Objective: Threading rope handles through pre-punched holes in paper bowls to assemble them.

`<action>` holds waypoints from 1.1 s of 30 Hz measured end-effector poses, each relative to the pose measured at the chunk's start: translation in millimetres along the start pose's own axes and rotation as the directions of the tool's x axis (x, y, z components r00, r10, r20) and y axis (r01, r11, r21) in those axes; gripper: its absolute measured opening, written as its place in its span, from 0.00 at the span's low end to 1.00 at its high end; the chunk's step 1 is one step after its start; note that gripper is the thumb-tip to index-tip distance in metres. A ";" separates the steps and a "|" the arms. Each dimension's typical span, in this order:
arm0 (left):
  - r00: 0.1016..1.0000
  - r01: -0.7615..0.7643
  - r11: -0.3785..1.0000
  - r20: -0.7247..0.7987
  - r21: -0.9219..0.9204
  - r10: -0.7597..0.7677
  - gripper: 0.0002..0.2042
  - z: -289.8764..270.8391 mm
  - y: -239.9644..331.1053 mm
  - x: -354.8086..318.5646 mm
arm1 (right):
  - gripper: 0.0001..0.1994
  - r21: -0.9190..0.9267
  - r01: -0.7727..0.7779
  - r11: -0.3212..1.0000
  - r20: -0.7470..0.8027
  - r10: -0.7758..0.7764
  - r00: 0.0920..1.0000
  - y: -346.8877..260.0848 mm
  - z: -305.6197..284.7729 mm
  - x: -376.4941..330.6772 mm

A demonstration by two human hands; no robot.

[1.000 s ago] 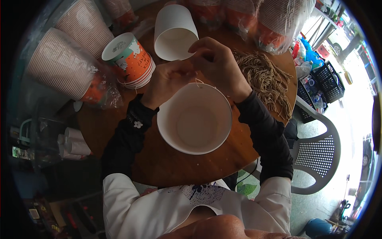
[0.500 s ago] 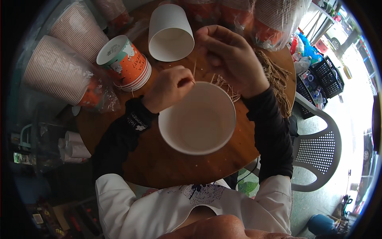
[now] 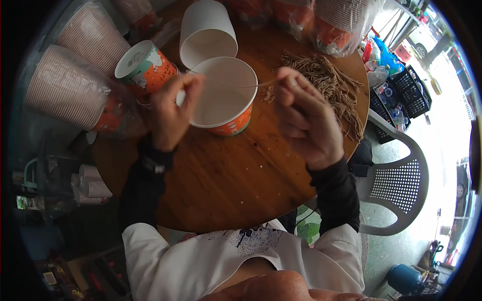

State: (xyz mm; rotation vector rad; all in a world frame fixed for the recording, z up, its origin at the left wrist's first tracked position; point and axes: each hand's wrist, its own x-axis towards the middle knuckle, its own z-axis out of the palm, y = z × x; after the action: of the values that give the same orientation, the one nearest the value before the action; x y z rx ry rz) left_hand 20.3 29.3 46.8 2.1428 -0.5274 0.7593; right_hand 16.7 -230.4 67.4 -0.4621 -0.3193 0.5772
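Observation:
A thin cord [image 3: 251, 86] spans the gap between my hands, sagging slightly across the mouth of a large paper bucket [image 3: 235, 125]. My left hand [image 3: 173, 113] pinches one end at the bucket's left side, partly blurred by motion. My right hand [image 3: 311, 118] pinches the other end, to the right of the bucket. The bucket stands upright, white inside, orange and green outside. Behind it a plain white paper bucket [image 3: 208, 22] lies tipped with its mouth toward me. Beyond my right hand is a heap of tan cords [image 3: 326, 75].
An upside-down orange and green bucket stack [image 3: 155, 65] stands beyond my left hand. Bagged bucket stacks [image 3: 65, 95] line the left, with another [image 3: 341, 25] at the far right of the round wooden table [image 3: 226, 185]. A grey plastic chair [image 3: 396, 185] stands right.
The open bucket has moved away from me and to the left, showing its orange side. My hands have spread apart and come nearer to me, drawing the cord out between them.

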 end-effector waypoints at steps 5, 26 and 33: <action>0.907 0.387 0.778 0.354 -0.495 -0.226 0.12 27.1 68.6 -50.6 | 0.09 0.143 0.023 0.990 -0.085 -0.011 0.996 39.4 -5.4 12.6; 0.709 0.558 0.772 0.659 -0.305 -0.252 0.13 3.8 75.7 -42.5 | 0.11 -0.929 0.094 0.358 -0.050 -0.374 0.926 53.2 -50.3 -36.1; 0.730 0.331 0.933 0.666 -0.145 -0.156 0.13 -6.1 79.6 -44.0 | 0.07 -0.693 0.062 0.719 0.038 -0.050 0.998 71.9 -27.9 -42.3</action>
State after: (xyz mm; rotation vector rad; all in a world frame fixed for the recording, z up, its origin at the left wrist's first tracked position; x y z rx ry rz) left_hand -60.8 -8.9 63.4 2.1322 -0.6289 -0.2299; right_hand -37.4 -211.0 0.9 -1.1805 -0.5700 0.3817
